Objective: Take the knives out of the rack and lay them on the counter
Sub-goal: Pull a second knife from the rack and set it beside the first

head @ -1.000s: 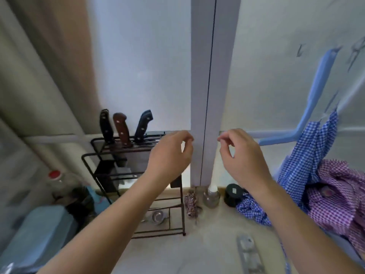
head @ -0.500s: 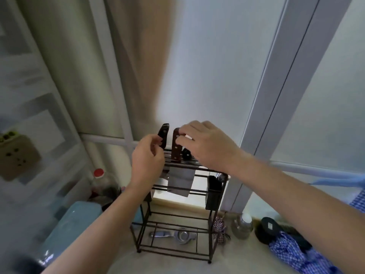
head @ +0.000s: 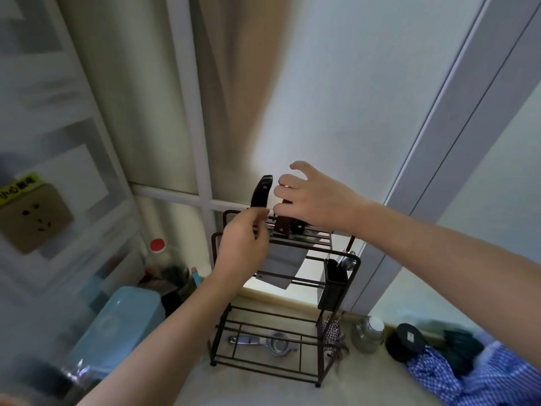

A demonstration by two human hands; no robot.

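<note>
Knife rack (head: 330, 338): dark wire frame, standing on the pale worktop (head: 263, 391) against the window wall. Left hand (head: 243, 244): raised at the rack's top tier, fingers (head: 259, 215) curled and pinched on the lower part of the black-handled knife (head: 262, 190), whose handle rises upright above them. Right hand (head: 316, 197): over the top tier, just right of that handle; fingers (head: 288, 181) spread and slightly bent, holding nothing, their undersides close over the brown-handled knife (head: 282, 224); contact cannot be told. Dark-handled knife (head: 299, 225): short stub of handle visible under the right palm, just right of the brown one. Cleaver blade (head: 282, 265): broad grey blade hanging below the top tier, directly beneath the left fingers; which handle it belongs to cannot be told. All three knives seated in the rack. Black utensil holder (head: 333, 285): hung on the rack's right side, below the right wrist. Metal squeezer (head: 269, 342): lying on the bottom tier. Red-capped bottle (head: 158, 253): left of the left hand. Light blue container (head: 117, 326): below the bottle. Blue checked cloth (head: 474, 379): on the worktop at lower right, well apart from both hands
</note>
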